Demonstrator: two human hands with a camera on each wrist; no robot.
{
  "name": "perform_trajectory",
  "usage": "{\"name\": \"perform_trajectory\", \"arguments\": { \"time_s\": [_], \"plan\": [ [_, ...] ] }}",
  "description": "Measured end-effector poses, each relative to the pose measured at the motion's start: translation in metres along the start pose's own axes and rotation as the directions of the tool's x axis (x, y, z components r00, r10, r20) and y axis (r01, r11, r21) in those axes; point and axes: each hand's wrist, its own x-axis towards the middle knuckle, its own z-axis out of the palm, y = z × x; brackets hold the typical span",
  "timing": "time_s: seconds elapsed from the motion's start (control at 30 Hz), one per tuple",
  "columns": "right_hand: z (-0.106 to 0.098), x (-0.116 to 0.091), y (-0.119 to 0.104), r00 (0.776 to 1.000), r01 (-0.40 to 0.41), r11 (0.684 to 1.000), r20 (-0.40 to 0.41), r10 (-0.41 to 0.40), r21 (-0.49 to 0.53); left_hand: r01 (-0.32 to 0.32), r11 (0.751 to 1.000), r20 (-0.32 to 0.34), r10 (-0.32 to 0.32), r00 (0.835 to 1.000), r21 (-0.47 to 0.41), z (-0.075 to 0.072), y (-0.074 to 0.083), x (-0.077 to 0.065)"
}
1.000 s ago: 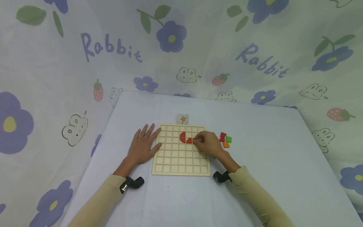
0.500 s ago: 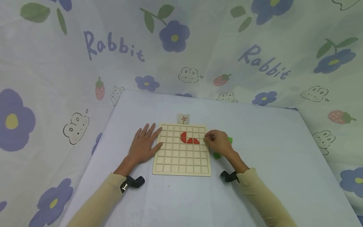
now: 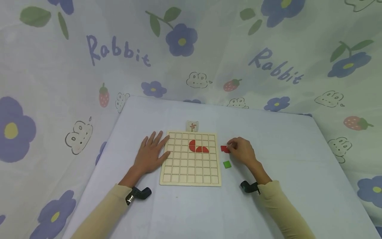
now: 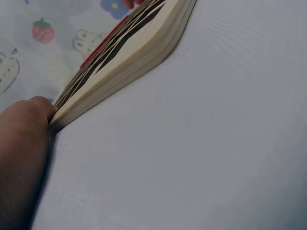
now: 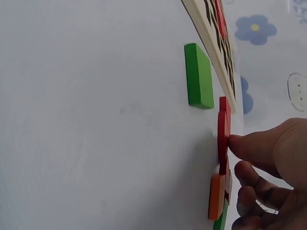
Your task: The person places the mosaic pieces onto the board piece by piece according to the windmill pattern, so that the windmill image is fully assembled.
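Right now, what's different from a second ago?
The right grip let go of the rightmost red quarter on the board and moved right, off the board. It now touches a loose red piece; whether it holds it, I can't tell. The green square, partly hidden earlier, shows whole. The left grip stayed spread at the board's left edge.

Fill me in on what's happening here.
A person's left hand rests spread at the left edge of a gridded board. Their right hand touches a loose red piece beside the board; whether it grips it is unclear. Some red pieces sit in the board's cells. A green piece and an orange piece lie off the board.
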Motion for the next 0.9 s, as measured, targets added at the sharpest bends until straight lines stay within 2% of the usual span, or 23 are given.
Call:
{"name": "perform_trajectory", "arguments": {
  "time_s": [0.2,0.33,0.73,0.9],
  "plan": [
    [0.003,-0.002,0.001,0.996,0.068,0.997,0.057,-0.066,-0.034,-0.003,1.0,0.002,0.003,1.0,0.001,0.0,0.0,-0.003],
    [0.009,-0.003,-0.002,0.994,0.096,0.995,0.063,-0.093,-0.041,-0.001,1.0,0.004,0.001,1.0,0.004,0.0,-0.001,-0.002],
    [0.013,-0.005,-0.008,0.994,0.084,0.995,0.06,-0.087,0.054,-0.007,1.0,-0.005,0.007,1.0,-0.004,-0.001,0.0,-0.001],
    [0.015,-0.006,-0.014,0.983,0.179,0.973,0.018,-0.183,0.145,-0.01,1.0,-0.017,0.01,1.0,-0.003,-0.002,0.0,-0.001]
  ]
}}
